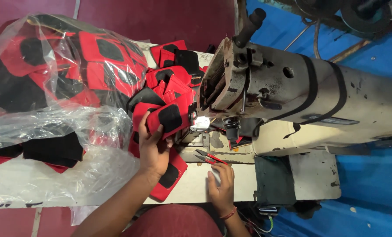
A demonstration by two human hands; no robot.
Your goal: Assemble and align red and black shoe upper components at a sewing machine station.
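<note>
**Soft red piece held at the needle**

Left hand (154, 147) clamps a red fabric piece with a black square patch (169, 118), at nine o'clock of the grey sewing machine (301, 96). It looks light, floppy, best pinched by an edge. Right hand (221, 186) rests open beside red-handled thread snips (210, 158).

The fabric piece (169, 118) in the left hand (153, 149) is bright red with a black patch. The pile of pieces (169, 70) behind it repeats that red and black, as does the clear plastic bag's (51, 87) load. The sewing machine (301, 96) is grimy cream with black straps. The snips (210, 158) have red handles. The worktop (196, 184) is off-white; the floor (371, 184) is blue.
</note>
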